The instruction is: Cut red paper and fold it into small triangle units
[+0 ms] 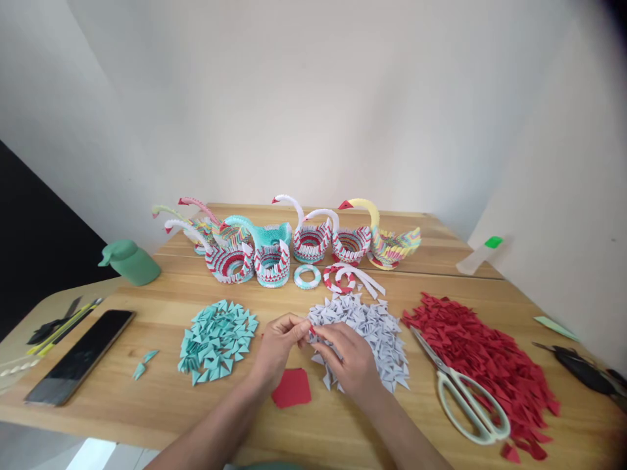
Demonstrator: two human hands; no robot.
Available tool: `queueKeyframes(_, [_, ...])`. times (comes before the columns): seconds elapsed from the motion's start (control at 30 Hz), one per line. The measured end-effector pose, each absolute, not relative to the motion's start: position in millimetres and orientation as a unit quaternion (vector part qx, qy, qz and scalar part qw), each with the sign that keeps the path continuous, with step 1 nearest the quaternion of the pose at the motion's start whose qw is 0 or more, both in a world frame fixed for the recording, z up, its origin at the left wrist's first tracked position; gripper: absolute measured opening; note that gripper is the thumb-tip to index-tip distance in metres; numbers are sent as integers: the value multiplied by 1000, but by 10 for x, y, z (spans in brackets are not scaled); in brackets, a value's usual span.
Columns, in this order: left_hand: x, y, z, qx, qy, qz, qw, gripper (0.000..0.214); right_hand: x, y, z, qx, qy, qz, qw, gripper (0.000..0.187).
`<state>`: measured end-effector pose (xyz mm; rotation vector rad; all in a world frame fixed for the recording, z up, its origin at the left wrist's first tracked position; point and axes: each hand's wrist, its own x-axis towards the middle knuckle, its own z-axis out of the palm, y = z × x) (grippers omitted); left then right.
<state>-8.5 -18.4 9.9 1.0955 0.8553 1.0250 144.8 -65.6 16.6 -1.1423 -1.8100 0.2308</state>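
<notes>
My left hand [280, 346] and my right hand [349, 358] meet at the fingertips over the table. Between them they pinch a small piece of red paper [312, 330], mostly hidden by the fingers. Below my left hand a stack of red paper rectangles [292, 389] lies on the wood. A heap of pale lilac folded paper triangles [392, 349] spreads under and behind my right hand. Left of my hands is a heap of teal folded triangles [215, 339]. Over on the right lies a large heap of red folded triangles [482, 346].
Scissors [473, 405] rest against the red heap. Several paper swans [272, 254] stand at the back, with a teal and white ring [307, 277] in front. A phone [81, 356] and green container [130, 261] are on the left. A black-handled tool [580, 371] lies far right.
</notes>
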Motion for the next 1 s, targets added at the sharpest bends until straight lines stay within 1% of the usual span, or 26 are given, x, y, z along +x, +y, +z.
queueKeyframes(0.13, [-60, -227, 120, 483, 365, 437, 665, 29, 1447, -658, 162, -460, -748, 65, 474, 19])
queueKeyframes(0.27, [-60, -264, 165, 514, 380, 439, 631, 25, 1459, -668, 172, -470, -730, 80, 491, 18])
queueKeyframes(0.37, [-80, -285, 188, 570, 385, 464, 558, 17, 1464, -675, 183, -497, -695, 132, 503, 15])
queueKeyframes(0.57, [-131, -295, 254, 722, 323, 496, 358, 10, 1457, -679, 234, -526, -622, 267, 515, 15])
queueKeyframes(0.73, [-144, -286, 262, 773, 265, 509, 271, 8, 1458, -678, 243, -521, -594, 326, 519, 17])
queueKeyframes(0.83, [-144, -278, 247, 769, 242, 535, 251, 6, 1457, -685, 236, -519, -589, 335, 521, 17])
queueKeyframes(1.0, [-145, -278, 242, 771, 263, 514, 268, 4, 1451, -693, 217, -514, -595, 339, 517, 15])
